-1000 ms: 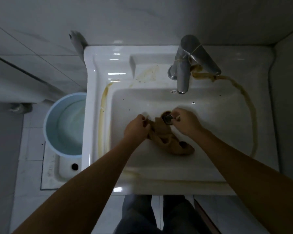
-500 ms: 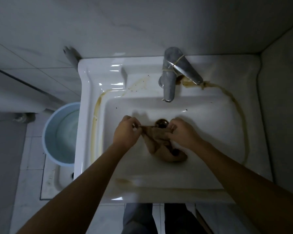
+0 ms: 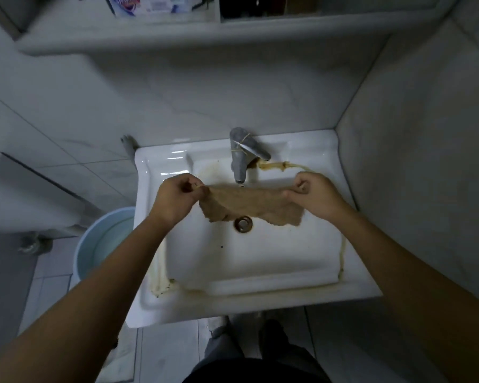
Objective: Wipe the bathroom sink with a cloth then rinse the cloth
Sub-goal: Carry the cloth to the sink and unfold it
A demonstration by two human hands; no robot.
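A brown cloth hangs spread out above the white sink, just below the metal tap. My left hand pinches the cloth's left corner and my right hand pinches its right corner. The cloth's lower edge hangs just above the drain. Brown stains run along the sink's rim on the left, front and right, and around the tap's base. No water is visibly running.
A light blue bucket with water stands on the floor left of the sink. A tiled wall rises close on the right. A shelf with packets runs above. My legs show below the sink's front edge.
Both hands lifted the bunched cloth off the basin floor near the drain and pulled it apart, so it now hangs stretched under the tap. The view tilted up.
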